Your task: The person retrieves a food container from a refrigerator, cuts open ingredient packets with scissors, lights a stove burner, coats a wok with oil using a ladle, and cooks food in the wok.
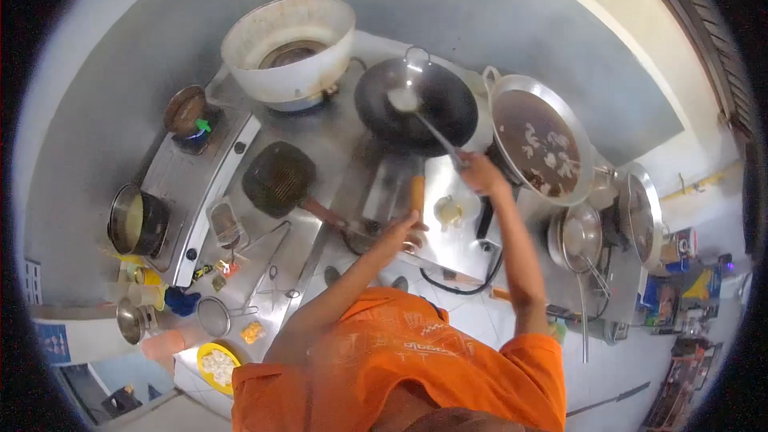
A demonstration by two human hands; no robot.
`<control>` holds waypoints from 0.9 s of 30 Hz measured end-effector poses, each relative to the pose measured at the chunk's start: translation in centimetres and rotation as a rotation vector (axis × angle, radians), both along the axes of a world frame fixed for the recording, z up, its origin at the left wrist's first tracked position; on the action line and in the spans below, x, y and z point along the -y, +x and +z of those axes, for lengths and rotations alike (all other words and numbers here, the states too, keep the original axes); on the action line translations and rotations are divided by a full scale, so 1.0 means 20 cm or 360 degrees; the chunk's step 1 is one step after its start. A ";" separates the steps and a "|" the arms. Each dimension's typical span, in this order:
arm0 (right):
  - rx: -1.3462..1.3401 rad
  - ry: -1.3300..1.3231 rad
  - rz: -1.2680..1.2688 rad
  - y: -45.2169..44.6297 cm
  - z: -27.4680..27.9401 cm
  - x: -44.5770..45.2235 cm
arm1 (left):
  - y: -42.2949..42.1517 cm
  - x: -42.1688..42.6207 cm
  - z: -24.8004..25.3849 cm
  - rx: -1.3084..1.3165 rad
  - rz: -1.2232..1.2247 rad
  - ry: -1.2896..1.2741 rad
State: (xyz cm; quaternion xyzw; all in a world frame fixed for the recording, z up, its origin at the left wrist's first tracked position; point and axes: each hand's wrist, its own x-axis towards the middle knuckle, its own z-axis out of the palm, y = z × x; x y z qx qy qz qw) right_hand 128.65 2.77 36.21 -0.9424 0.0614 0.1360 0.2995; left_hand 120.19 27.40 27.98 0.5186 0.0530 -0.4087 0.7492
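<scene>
In the head view, my right hand (480,174) is closed round the handle of a metal ladle (436,134). The ladle's bowl is inside a dark wok (452,100), with something pale in it. My left hand (398,236) is at the lower end of the wok's wooden handle (418,192), its fingers curled there; the exact grip is partly hidden. Below the wok is a shiny steel stove top (460,240) with a yellowish wet patch on it. To the right of the wok, a large pan (520,148) holds brown liquid with pale pieces floating in it.
A big white basin (280,84) stands behind, left of the wok. A square grill pan (278,180) lies on the counter to the left. Further left are a two-burner stove (208,184) and a black pot (152,228). Strainers (580,240) sit at the right.
</scene>
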 end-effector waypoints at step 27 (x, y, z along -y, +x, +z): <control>-0.0302 -0.1052 0.0594 0.03 0.77 0.02 | 0.05 -0.02 -0.29 0.0295 0.0022 0.0312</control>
